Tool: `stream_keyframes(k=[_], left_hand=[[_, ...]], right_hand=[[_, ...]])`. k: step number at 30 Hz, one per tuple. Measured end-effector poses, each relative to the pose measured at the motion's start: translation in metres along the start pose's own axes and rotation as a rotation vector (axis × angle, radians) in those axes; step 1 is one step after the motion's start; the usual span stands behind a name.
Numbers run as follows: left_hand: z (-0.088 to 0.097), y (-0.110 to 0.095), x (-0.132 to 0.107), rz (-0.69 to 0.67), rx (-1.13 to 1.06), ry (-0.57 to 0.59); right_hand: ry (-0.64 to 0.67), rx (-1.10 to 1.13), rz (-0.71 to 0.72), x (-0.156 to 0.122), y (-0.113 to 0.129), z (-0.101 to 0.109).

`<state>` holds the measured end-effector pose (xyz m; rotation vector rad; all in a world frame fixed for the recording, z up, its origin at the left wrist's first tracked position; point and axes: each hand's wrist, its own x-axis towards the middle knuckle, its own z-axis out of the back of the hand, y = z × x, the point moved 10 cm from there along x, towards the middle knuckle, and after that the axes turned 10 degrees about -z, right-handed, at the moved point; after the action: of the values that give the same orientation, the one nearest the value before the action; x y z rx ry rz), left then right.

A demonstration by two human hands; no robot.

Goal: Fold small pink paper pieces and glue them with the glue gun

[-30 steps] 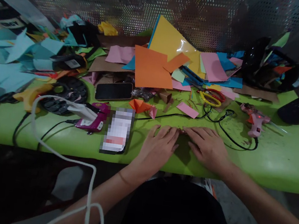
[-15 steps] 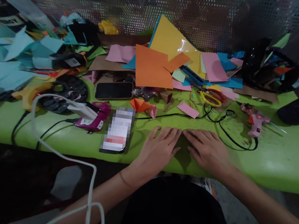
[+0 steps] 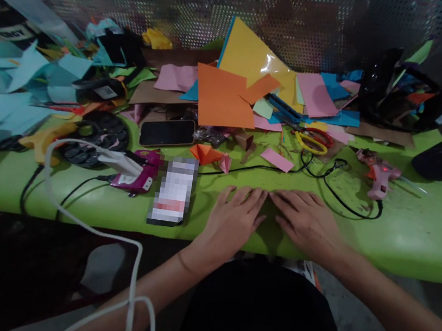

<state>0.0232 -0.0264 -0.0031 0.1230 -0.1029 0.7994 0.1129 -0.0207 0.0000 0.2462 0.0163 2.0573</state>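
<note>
My left hand (image 3: 233,217) and my right hand (image 3: 307,221) lie flat, palms down, side by side on the green table (image 3: 408,235) near its front edge. Their fingertips almost meet, and the fingers are stretched out. A green sheet of paper (image 3: 268,221) seems to lie under and between them, hard to tell from the table. A phone (image 3: 173,190) lies just left of my left hand. A small orange folded paper (image 3: 205,154) and a pink one (image 3: 226,162) sit beyond my left hand.
A pink glue gun (image 3: 379,176) with a black cord (image 3: 324,188) lies at the right. Yellow-and-red scissors (image 3: 314,140), a second phone (image 3: 167,133), a magenta device (image 3: 140,173) with a white cable (image 3: 74,216), and several coloured paper sheets (image 3: 222,97) crowd the back and left.
Both hands stay flat on the table in nearly the same place; only the camera has shifted slightly.
</note>
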Motion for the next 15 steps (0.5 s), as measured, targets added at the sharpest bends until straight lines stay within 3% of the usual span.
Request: stream_keyframes(k=[15], left_hand=[[0.0028,0.0039,0.0063,0.019,-0.007,-0.011]], right_hand=[[-0.012,-0.014,-0.015,0.0045,-0.0032,0.0011]])
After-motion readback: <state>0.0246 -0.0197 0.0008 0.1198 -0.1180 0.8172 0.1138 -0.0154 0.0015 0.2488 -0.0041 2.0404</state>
